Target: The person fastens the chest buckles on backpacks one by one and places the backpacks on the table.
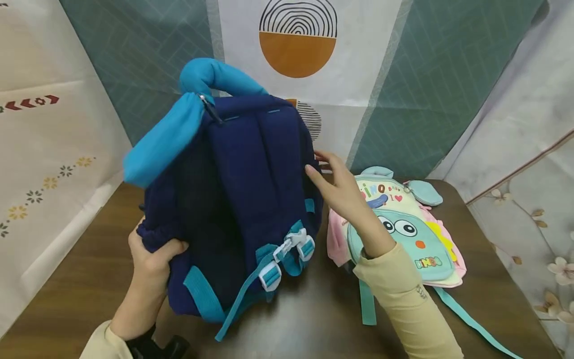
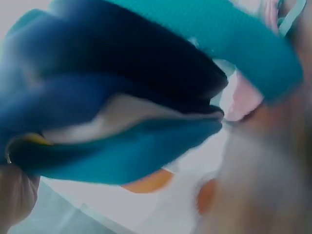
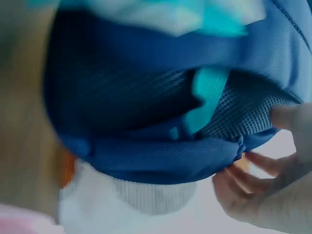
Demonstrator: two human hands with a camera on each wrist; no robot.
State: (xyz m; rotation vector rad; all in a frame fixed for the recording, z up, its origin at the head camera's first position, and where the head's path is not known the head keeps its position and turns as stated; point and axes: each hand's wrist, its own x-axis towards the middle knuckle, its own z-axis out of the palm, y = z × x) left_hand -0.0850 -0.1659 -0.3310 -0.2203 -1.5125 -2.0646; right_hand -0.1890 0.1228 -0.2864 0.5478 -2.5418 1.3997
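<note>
A navy backpack (image 1: 242, 199) with a bright blue top loop and hanging blue pouch (image 1: 163, 142) is held tilted over the table, its strap side facing the head camera. My left hand (image 1: 152, 254) grips its lower left side, thumb on the near face. At its right edge is my right hand (image 1: 343, 192), thumb in front and fingers partly behind; in the right wrist view that hand (image 3: 268, 180) pinches the side edge. White buckles (image 1: 287, 247) and teal straps hang at the bottom. The left wrist view is blurred, with part of the left hand (image 2: 17, 197) at the bag.
A pastel backpack (image 1: 399, 227) with a cartoon face lies on the brown table (image 1: 67, 279) at the right, its mint straps trailing toward the front edge. Patterned cloth (image 1: 448, 75) hangs behind and at both sides.
</note>
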